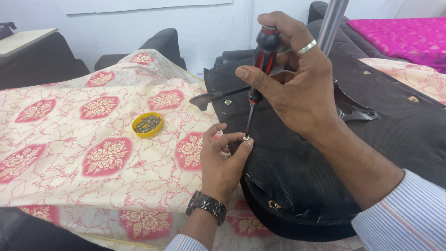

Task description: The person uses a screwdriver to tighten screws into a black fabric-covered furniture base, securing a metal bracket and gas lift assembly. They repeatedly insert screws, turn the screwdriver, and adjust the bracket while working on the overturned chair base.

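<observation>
My right hand (297, 88) grips a red-and-black screwdriver (261, 65) upright, its tip set on a small silver screw (245, 137). My left hand (222, 160) pinches that screw between thumb and forefinger against the black fabric underside of an upturned chair seat (302, 172). The seat lies on a cream bedsheet with pink flower patches (93, 139). A ring sits on my right hand and a dark watch on my left wrist.
A yellow lid holding several screws (147, 124) rests on the sheet left of my hands. A chrome post (331, 23) and metal bracket (353, 109) rise from the seat. A black lever (216, 96) sticks out leftward. Dark sofas and a pink cover stand behind.
</observation>
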